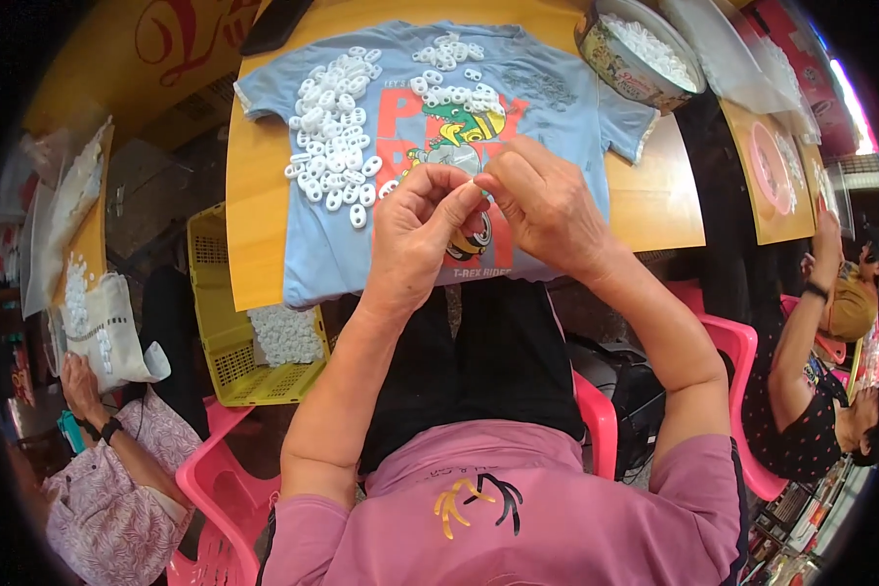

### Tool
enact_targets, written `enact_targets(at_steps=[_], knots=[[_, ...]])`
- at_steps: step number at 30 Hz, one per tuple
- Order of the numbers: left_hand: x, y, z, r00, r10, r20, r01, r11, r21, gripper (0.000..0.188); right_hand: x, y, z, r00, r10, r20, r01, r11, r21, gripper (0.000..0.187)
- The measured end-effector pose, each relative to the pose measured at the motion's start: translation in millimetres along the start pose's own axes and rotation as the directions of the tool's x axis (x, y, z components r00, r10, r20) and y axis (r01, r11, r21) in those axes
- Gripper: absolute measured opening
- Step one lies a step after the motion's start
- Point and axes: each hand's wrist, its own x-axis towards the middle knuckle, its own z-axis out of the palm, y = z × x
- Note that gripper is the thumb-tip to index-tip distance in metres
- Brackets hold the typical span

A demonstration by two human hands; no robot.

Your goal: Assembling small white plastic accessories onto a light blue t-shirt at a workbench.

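Note:
My left hand (pixel 422 223) and my right hand (pixel 545 203) meet fingertip to fingertip above a blue T-shirt (pixel 322 256) spread on the table. Both are closed in a pinch; whatever sits between the fingers is too small and covered to make out. Left of them, a heap of white oval plastic pieces with two holes (pixel 334 122) lies on the shirt. A smaller cluster of the same white pieces (pixel 447 51) is spread beyond my hands. At the shirt's far right is a pile of small dark grey pieces (pixel 542 88).
A round tin (pixel 610 73) of white pieces stands on the yellow table (pixel 659 186) at far right. A dark phone-like object (pixel 273 24) lies far left. Below the table's left side is a yellow crate (pixel 210 293). Other people sit left and right on pink chairs (pixel 732 342).

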Motion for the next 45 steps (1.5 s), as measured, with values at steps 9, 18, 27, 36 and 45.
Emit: enact_targets(at_steps=[9,18,27,36,45], knots=[[-2.4,2.2,1.2,1.000,-0.010,0.007,0.010,1.000,-0.003,0.012,-0.6,4.9,-6.4,0.996,-0.084,0.028,0.081,0.993,0.086,0.017],[0.8,0.1,0.3,1.000,0.003,-0.002,-0.003,0.999,-0.033,0.012,-6.9,1.3,17.2,0.988,-0.013,-0.155,0.030,0.994,0.106,0.016],[2.7,-0.8,3.6,0.997,0.047,-0.054,-0.051,0.996,-0.076,0.013,29.5,48.9,-7.4,0.932,0.350,0.096,-0.362,0.912,0.193,0.019],[1.9,1.8,6.1,0.998,0.061,0.006,-0.062,0.998,0.030,0.011,70.2,94.9,16.3,0.934,0.327,0.142,-0.317,0.944,-0.085,0.020],[0.6,4.7,6.7,0.998,0.065,0.020,-0.066,0.996,0.052,0.010,89.5,80.5,40.3,0.936,0.287,0.202,-0.235,0.940,-0.247,0.019]])
